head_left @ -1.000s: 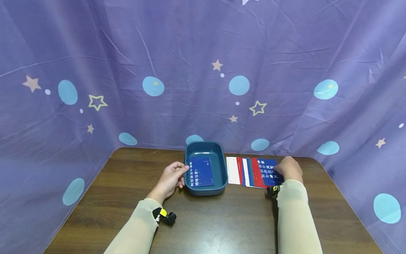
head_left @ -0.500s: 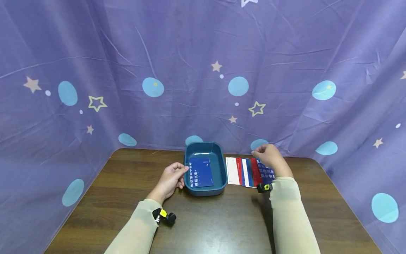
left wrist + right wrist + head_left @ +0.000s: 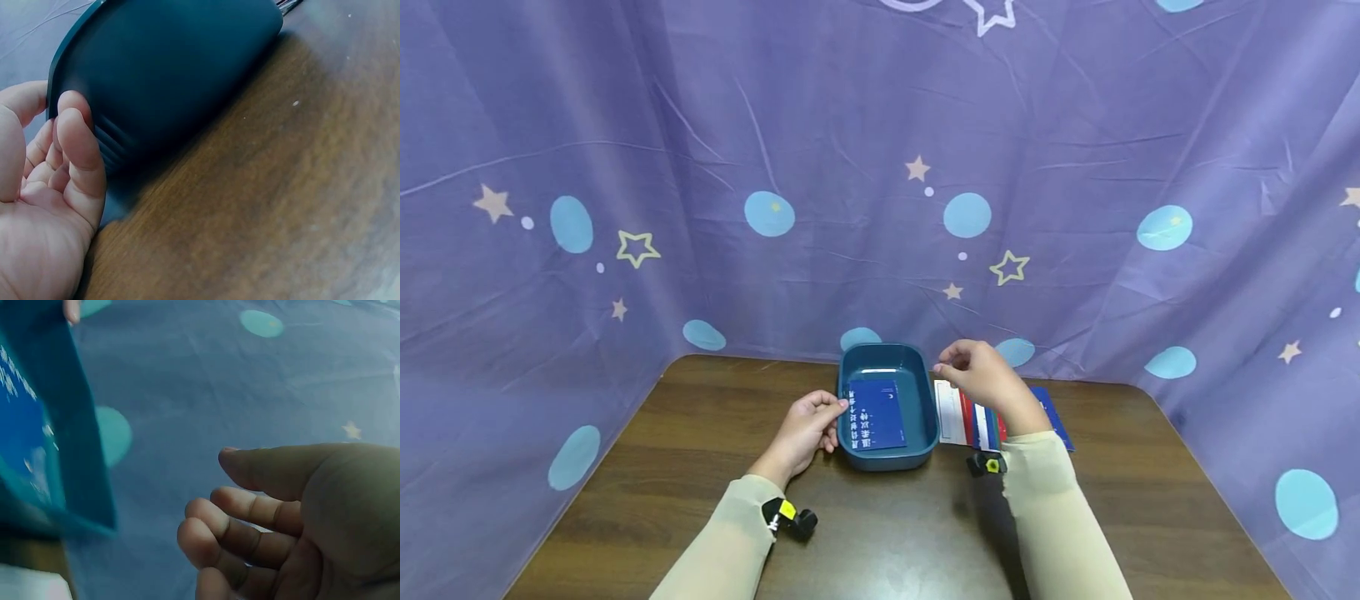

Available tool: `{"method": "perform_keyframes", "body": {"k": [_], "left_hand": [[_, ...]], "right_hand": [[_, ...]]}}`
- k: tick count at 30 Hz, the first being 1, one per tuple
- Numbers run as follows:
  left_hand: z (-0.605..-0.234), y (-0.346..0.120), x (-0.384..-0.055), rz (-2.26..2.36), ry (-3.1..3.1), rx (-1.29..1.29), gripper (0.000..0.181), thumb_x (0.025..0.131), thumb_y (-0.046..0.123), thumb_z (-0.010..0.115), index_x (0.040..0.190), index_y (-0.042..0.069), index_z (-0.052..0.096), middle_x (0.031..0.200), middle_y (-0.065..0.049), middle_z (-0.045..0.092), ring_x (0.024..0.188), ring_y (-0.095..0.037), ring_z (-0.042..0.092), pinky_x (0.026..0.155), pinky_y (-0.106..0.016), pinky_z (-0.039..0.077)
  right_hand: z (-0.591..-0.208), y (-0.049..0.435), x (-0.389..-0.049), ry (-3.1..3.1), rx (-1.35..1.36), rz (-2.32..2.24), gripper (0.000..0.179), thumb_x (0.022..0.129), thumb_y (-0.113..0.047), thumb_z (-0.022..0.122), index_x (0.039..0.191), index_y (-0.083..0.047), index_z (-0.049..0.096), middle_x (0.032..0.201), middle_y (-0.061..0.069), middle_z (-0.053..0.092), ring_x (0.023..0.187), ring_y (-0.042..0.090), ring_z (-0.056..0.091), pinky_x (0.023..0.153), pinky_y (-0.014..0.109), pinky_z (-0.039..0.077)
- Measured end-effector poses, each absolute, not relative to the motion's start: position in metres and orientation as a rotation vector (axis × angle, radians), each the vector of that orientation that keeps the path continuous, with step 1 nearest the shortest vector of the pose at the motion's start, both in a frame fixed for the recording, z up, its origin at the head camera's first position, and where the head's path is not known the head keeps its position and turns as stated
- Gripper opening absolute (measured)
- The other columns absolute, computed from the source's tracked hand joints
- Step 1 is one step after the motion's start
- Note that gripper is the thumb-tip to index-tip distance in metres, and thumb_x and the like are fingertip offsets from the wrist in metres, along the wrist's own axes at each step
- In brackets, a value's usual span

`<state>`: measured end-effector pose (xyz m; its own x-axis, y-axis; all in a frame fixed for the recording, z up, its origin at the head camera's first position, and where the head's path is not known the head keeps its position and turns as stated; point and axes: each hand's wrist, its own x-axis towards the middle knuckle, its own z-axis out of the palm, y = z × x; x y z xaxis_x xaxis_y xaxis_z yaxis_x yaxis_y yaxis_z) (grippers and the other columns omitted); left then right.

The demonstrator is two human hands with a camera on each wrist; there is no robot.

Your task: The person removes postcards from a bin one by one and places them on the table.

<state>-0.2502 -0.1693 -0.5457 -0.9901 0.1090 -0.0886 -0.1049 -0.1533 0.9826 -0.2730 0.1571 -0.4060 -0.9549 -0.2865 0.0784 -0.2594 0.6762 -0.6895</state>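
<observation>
My left hand (image 3: 807, 429) grips the left rim of a dark teal plastic box (image 3: 919, 392), thumb at the rim and fingers against the outer wall, as the left wrist view shows. Inside the box lies a blue card (image 3: 886, 412) with white characters. My right hand (image 3: 988, 382) hovers over a spread row of cards, just right of the box. In the right wrist view its fingers (image 3: 237, 540) are loosely curled, the thumb stands apart, and nothing is between them. The row starts with a white card (image 3: 950, 414); a blue card (image 3: 1052, 417) shows at its right end, partly hidden by my forearm.
The brown wooden table (image 3: 880, 533) carries the box and the cards near its back edge. Right behind it hangs a purple curtain (image 3: 850, 275) with stars and dots. Each sleeved wrist wears a small black camera.
My right hand has moved left from the right end of the card row towards the box, its fingers holding nothing now. My left hand has stayed on the box rim.
</observation>
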Motion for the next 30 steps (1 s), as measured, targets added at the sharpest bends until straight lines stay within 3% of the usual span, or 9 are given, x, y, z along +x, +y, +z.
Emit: {"method": "perform_keyframes", "body": {"k": [7,11,14,17,24,30], "left_hand": [[-0.544,-0.166,-0.255,2.282,1.942,0.027,0.016,0.110,0.016,0.074,0.100,0.010,0.063,0.068,0.003,0.058,0.051,-0.011,0.058,0.044,-0.021,0.050],[-0.545,-0.167,-0.254,2.290,1.932,-0.003,0.016,0.111,0.015,0.073,0.099,0.010,0.063,0.066,0.002,0.058,0.049,-0.011,0.057,0.043,-0.021,0.049],[-0.546,-0.167,-0.253,2.286,1.934,0.011,0.017,0.111,0.015,0.073,0.099,0.010,0.062,0.066,0.002,0.059,0.049,-0.010,0.057,0.043,-0.021,0.050],[-0.546,-0.166,-0.252,2.282,1.935,0.022,0.018,0.111,0.016,0.073,0.098,0.010,0.062,0.066,0.002,0.059,0.050,-0.009,0.058,0.044,-0.021,0.050],[-0.546,-0.167,-0.250,2.272,1.942,0.008,0.020,0.112,0.017,0.073,0.096,0.010,0.062,0.067,0.003,0.058,0.050,-0.009,0.058,0.044,-0.021,0.051],[-0.547,-0.170,-0.250,2.272,1.947,-0.004,0.020,0.111,0.016,0.073,0.096,0.009,0.062,0.068,0.002,0.057,0.050,-0.010,0.058,0.044,-0.021,0.051]], "right_hand": [[-0.419,0.107,-0.300,2.724,-0.411,-1.050,0.038,0.109,-0.031,0.079,0.132,-0.002,0.073,0.100,0.011,0.080,0.097,0.037,0.082,0.079,0.041,0.068],[-0.430,0.077,-0.319,2.700,-0.419,-0.863,0.046,0.108,-0.031,0.080,0.137,0.003,0.071,0.093,0.013,0.083,0.090,0.034,0.085,0.083,0.045,0.072],[-0.438,0.060,-0.327,2.718,-0.396,-0.697,0.043,0.108,-0.034,0.081,0.128,0.004,0.075,0.094,0.015,0.085,0.085,0.031,0.085,0.082,0.044,0.072],[-0.443,0.047,-0.330,2.756,-0.341,-0.518,0.048,0.104,-0.041,0.086,0.125,0.002,0.076,0.103,0.015,0.084,0.087,0.028,0.083,0.083,0.043,0.072],[-0.451,0.025,-0.330,2.764,-0.271,-0.193,0.088,0.089,-0.064,0.093,0.149,-0.005,0.069,0.141,0.011,0.077,0.119,0.024,0.074,0.117,0.048,0.062],[-0.471,0.015,-0.345,2.742,-0.257,-0.197,0.091,0.080,-0.062,0.101,0.146,-0.007,0.071,0.138,0.009,0.079,0.114,0.023,0.074,0.114,0.047,0.063]]}}
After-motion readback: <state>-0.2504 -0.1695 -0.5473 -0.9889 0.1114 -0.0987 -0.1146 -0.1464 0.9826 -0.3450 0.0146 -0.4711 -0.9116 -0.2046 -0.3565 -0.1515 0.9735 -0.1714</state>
